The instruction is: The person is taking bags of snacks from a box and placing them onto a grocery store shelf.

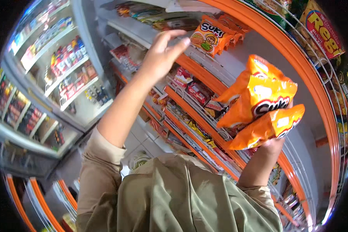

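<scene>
Three orange Suki snack bags [268,95] are bunched in my right hand [274,143], which is mostly hidden behind them. My left hand [165,49] is raised over the shelf, thumb and fingers apart, with nothing between them. Just to the right of its fingertips, a row of matching orange Suki bags [211,36] stands on the upper shelf [203,69], front bag facing out. To the right of that row, the white shelf back [235,61] shows.
Lower orange-edged shelves hold boxed snacks [194,91] and small packets [200,129]. A wire-railed top shelf with Regi snack bags [322,34] curves along the right. Glass-door fridges [72,63] stocked with drinks stand at left. Tiled floor [146,146] shows below.
</scene>
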The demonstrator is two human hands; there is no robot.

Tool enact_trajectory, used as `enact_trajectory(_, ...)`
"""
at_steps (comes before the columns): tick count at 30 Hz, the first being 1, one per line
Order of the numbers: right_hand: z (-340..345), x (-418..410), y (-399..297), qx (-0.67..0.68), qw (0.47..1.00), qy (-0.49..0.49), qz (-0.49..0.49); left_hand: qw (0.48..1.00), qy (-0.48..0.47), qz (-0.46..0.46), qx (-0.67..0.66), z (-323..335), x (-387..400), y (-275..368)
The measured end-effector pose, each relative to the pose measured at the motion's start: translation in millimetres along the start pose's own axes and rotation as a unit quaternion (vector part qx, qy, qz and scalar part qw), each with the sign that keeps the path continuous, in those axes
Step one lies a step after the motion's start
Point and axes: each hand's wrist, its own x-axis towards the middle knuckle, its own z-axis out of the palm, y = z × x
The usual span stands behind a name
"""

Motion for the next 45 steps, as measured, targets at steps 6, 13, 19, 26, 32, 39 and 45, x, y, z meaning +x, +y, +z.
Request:
enact_trajectory(6,10,22,6,-0.107,0.992,0.033,-0.057,0.981,-0.168,-0.033,-0.091,4,104,-45)
enact_trajectory(13,37,40,49,-0.329,0.925,0.006,-0.19,0.953,-0.276,0.122,0.01,33,157,-70)
enact_trajectory(19,53,48,80,-0.46,0.87,0.054,-0.167,0.912,-0.347,0.143,-0.166,53,164,-84)
enact_trajectory(26,83,74,54,-0.323,0.928,0.109,0.149,0.903,-0.33,0.177,-0.212,59,161,-88)
enact_trajectory(32,81,105,59,-0.311,0.925,0.174,0.134,0.896,-0.321,0.244,-0.184,66,172,-100)
enact_trajectory(39,80,131,70,-0.29,0.937,0.147,0.125,0.886,-0.321,0.285,-0.173,73,178,-108)
enact_trajectory(45,91,132,76,-0.323,0.926,0.15,0.125,0.892,-0.115,0.435,0.049,75,188,-130)
